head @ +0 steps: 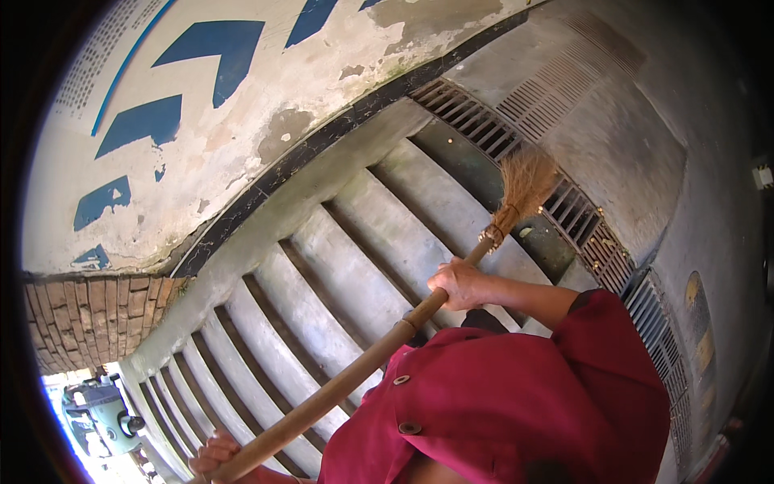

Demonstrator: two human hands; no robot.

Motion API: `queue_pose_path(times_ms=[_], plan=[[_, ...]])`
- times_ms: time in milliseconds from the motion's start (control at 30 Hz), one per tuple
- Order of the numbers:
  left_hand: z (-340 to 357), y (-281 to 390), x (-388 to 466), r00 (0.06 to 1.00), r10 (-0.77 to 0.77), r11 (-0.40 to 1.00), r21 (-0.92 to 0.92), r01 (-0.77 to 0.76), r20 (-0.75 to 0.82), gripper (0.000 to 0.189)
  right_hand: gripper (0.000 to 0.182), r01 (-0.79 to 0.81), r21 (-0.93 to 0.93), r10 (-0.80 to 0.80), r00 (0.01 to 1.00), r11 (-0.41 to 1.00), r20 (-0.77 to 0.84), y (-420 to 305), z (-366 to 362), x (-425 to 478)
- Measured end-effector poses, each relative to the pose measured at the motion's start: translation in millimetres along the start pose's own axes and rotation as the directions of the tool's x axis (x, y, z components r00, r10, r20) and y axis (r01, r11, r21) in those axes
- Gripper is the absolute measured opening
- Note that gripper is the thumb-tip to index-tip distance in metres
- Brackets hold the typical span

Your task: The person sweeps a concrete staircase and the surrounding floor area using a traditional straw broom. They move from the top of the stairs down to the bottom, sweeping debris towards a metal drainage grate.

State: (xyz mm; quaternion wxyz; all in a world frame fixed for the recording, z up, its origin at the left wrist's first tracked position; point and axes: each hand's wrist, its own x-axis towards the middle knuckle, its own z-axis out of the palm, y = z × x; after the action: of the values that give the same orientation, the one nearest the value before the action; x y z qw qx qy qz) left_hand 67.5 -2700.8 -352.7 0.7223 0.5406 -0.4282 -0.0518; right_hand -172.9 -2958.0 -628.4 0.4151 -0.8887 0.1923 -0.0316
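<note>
A broom with a long wooden handle (338,387) runs diagonally across the view. Its straw-like bristle head (527,176) lies over the metal drain grating at one end of the concrete steps (387,212). My right hand (461,284) is wrapped around the handle a short way behind the bound bristles. Farther back, at the lower left, my left hand (219,455) grips the same handle near the picture's edge, so the handle's end is cut off. A joint ring shows on the handle between the two hands.
Dark drain grating (478,118) crosses beside the steps, with small yellowish bits (595,264) on it. A peeling wall (242,139) with blue painted shapes borders the steps above a black skirting (314,145). Brickwork (97,317) and a light-blue vehicle (100,417) appear at left.
</note>
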Motion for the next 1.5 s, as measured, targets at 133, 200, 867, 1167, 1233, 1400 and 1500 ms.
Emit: queue_pose_path(times_ms=[133,200,867,1167,1233,1400,1500], plan=[[-43.5,11.2,-6.0,0.92,0.366,0.561,0.756,-0.337,0.139,0.014,0.008,0.145,-0.028,-0.147,0.975,0.989,-0.166,4.3,-28.4,24.0],[-42.1,34.9,3.3,0.925,0.263,0.641,0.667,-0.38,0.274,0.016,0.008,0.188,-0.06,-0.197,0.952,0.98,-0.234,12.9,-37.5,50.6],[1.3,-5.3,33.2,0.991,-0.096,0.987,-0.123,0.107,0.096,0.035,0.017,0.051,0.066,-0.037,0.98,0.997,-0.195,7.2,-11.0,-7.3],[110.8,-50.8,52.9,0.89,0.04,0.978,-0.199,0.058,0.454,0.034,0.026,-0.049,0.336,0.101,0.985,0.94,-0.139,44.9,10.5,-46.3],[129.3,-69.2,47.0,0.844,-0.03,0.97,-0.19,0.155,0.536,0.034,0.02,-0.125,0.345,0.184,0.972,0.93,-0.145,68.5,25.4,-81.1],[105.4,-67.0,42.9,0.86,-0.23,0.94,-0.126,0.318,0.456,0.035,0.016,-0.329,0.234,0.353,0.933,0.915,-0.069,44.3,-11.7,-111.6],[102.0,-26.7,56.0,0.938,-0.13,0.971,-0.149,0.185,0.32,0.03,0.017,-0.245,0.219,0.264,0.962,0.944,-0.062,4.2,-44.9,-102.7]])
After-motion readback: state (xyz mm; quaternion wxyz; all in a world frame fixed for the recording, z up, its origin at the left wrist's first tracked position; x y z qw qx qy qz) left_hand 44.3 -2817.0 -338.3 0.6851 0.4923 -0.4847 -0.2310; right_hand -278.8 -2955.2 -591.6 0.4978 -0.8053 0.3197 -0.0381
